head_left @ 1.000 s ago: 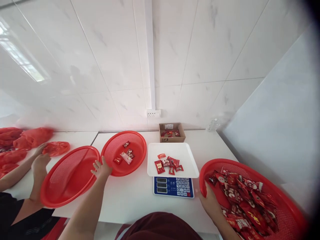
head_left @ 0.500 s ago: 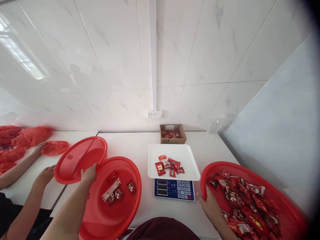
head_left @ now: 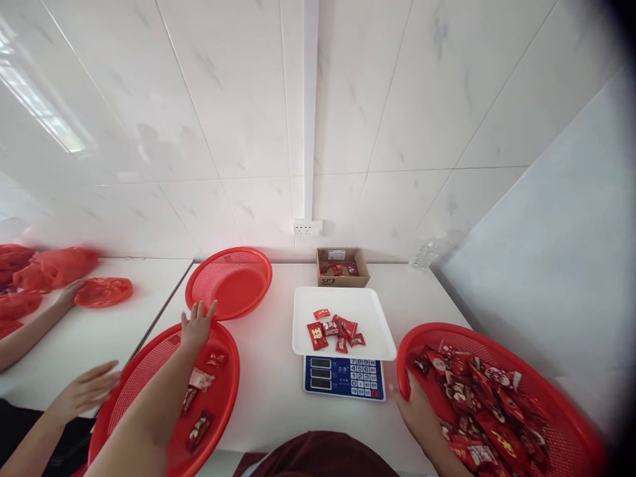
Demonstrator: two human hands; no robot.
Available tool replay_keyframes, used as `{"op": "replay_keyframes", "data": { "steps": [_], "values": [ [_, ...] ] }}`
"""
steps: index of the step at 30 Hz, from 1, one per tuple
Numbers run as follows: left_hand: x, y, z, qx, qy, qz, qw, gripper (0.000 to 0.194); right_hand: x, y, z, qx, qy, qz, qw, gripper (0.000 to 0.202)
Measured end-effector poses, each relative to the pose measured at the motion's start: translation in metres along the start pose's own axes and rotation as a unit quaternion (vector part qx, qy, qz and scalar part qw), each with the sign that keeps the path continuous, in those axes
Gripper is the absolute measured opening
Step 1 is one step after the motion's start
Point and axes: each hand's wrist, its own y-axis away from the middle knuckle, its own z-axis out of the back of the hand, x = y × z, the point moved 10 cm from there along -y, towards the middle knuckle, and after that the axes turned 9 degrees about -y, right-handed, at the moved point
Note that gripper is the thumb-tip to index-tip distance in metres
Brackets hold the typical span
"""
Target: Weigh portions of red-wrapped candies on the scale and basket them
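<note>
Hands apart: at ten o'clock the left hand (head_left: 196,328) spreads open over the near basket's rim (head_left: 237,377); at two, the right hand (head_left: 415,405) clamps the sweet-filled basket (head_left: 401,354). Twelve: scale (head_left: 342,379), tray of sweets (head_left: 375,318), then box (head_left: 360,275).

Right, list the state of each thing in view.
Near left basket, holding a few sweets
Far left basket, open side up
Right basket, heaped with more sweets
Scale, tray loaded, screens dark
Carton, open, packets inside
Red bags, crumpled
Clear bottle, cap unclear
Left hand, open, fingers spread
Right hand, at right basket's rim
Co-worker's near hand, open
</note>
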Motion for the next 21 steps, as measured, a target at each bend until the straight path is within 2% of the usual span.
{"op": "replay_keyframes", "data": {
  "steps": [3, 5, 9, 13, 16, 21],
  "values": [
    [0.020, 0.001, -0.011, 0.049, 0.066, 0.134, 0.988, 0.070, -0.003, 0.000, -0.001, 0.005, -0.005, -0.015, 1.000, 0.063],
    [0.023, 0.000, -0.016, 0.082, 0.095, 0.151, 0.980, 0.064, -0.004, 0.000, -0.002, 0.007, -0.006, -0.022, 1.000, 0.063],
    [0.014, -0.006, -0.009, 0.097, 0.098, 0.099, 0.986, 0.051, -0.005, 0.000, -0.003, 0.010, -0.001, -0.025, 1.000, 0.064],
    [-0.008, -0.004, 0.003, 0.101, 0.078, 0.051, 0.991, 0.050, -0.007, 0.001, -0.003, 0.008, -0.001, -0.030, 1.000, 0.066],
    [-0.036, 0.004, 0.013, 0.107, 0.059, -0.013, 0.992, 0.045, -0.008, 0.001, -0.005, 0.020, -0.007, -0.034, 0.999, 0.068],
    [-0.093, 0.029, 0.031, 0.129, 0.057, -0.122, 0.982, 0.024, -0.004, 0.002, -0.003, 0.013, -0.006, -0.032, 0.999, 0.066]
  ]
}}
